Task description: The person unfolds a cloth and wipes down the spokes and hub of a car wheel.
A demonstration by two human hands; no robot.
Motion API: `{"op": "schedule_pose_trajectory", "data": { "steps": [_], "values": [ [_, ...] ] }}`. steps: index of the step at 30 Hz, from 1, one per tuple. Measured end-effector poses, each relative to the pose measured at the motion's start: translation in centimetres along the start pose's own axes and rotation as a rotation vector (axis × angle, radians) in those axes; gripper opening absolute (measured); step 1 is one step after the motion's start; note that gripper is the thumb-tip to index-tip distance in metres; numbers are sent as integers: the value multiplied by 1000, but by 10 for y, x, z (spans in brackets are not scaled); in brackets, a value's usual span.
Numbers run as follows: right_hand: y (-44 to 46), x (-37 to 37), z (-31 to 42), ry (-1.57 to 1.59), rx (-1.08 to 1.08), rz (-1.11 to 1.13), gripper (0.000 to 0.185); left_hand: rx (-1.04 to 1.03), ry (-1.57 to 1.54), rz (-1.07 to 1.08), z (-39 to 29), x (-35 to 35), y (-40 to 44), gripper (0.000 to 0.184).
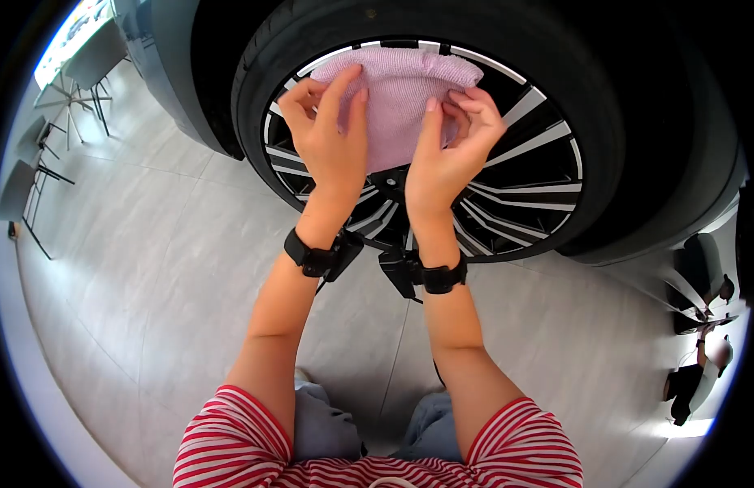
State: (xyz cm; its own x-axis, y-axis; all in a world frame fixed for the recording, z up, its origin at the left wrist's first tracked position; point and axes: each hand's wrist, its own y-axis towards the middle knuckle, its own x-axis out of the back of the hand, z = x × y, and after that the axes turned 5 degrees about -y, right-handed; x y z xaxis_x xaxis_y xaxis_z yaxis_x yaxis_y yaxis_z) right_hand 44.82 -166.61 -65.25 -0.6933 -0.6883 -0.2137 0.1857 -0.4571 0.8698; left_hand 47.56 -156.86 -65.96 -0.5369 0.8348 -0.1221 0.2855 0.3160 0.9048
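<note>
Gray floor [173, 268] spreads below the grip: left hand [330, 134] and right hand [456, 154] pinch either side of a pink cloth [397, 106] before a wheel [527, 193], the hub [391, 182] just beneath the cloth.

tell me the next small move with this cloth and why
Probably fold the upper edge of the pink cloth further down: the left hand and right hand both hold it near its upper corners, that edge already looks turned over, and the rest hangs below it in front of the wheel.
</note>
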Motion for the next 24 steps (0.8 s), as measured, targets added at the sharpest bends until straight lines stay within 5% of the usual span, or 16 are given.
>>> {"op": "schedule_pose_trajectory", "data": {
  "steps": [4, 8, 11, 17, 24],
  "values": [
    [-9, -2, 7, -385, 209, 118, 57, 152, -153, 56, -5, -7, -13, 33],
    [-8, 3, 14, -370, 8, 232, 67, 35, -120, 68, -6, -17, -24, 52],
    [-12, 5, 17, -458, 7, 278, 69, 234, -366, 102, -11, -18, -30, 53],
    [-9, -5, 15, -148, -131, 239, 67, 563, -690, 97, -21, -7, -18, 47],
    [18, 10, -8, 72, -334, 273, 56, 645, -708, 146, -14, -3, -9, 46]
  ]
}}
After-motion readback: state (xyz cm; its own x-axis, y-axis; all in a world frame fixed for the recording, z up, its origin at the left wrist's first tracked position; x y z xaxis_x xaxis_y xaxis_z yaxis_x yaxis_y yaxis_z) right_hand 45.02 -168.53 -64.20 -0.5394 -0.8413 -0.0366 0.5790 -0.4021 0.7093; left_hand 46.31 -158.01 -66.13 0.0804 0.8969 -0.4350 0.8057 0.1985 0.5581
